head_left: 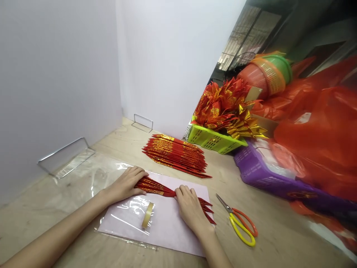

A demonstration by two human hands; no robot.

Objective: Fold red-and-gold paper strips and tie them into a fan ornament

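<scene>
Pink board (175, 230) flat on tabletop (279, 242). Left hand (128, 181) at board's far-left edge, holding one end of red-gold pleated bundle (158, 188). Right hand (190, 205) over board's right part, gripping bundle's narrow middle. Tape roll (147, 215) on board's left half. Scissors (230, 211) just right of board. Pleated stack (175, 154) just beyond board. Green basket (214, 140), filled, beyond board to the right.
</scene>
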